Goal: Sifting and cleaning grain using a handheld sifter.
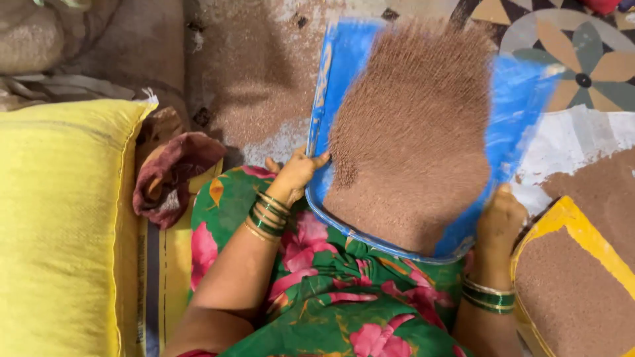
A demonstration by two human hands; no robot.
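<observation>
Patterned floor tiles (582,73), dusted with spilled brown grain, lie beneath a seated person. Left hand (296,173) and right hand (499,221) each clasp a near edge of a blue winnowing tray (522,106). Reddish-brown grain (410,132), motion-blurred, covers the tray; a yellow container (575,221) at right is already largely filled. A yellow sack (59,225) stands left.

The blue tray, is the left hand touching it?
Touching. The head view shows the left hand with fingers curled over the blue tray's rim.
</observation>
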